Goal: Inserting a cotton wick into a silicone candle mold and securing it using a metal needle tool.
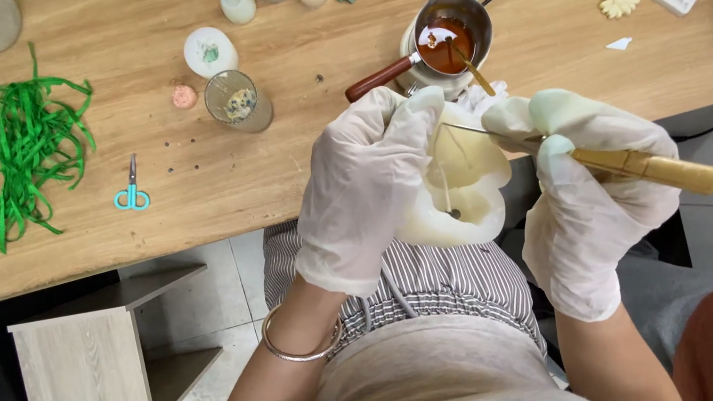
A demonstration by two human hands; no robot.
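Over the lap, just off the wooden table edge, the gloved left hand wraps closed around a cream silicone mould, tilting its opening toward the right hand. That hand pinches a wooden-handled tool, its thin metal tip seemingly probing inside. A pot of amber wax sits close behind.

A pale cream, translucent silicone mould, soft and lobed, is held up off the worktop edge, its open side tilted toward the tool. A thin metal tool with a yellowish wooden handle lies slanted, its tip reaching into the mould.
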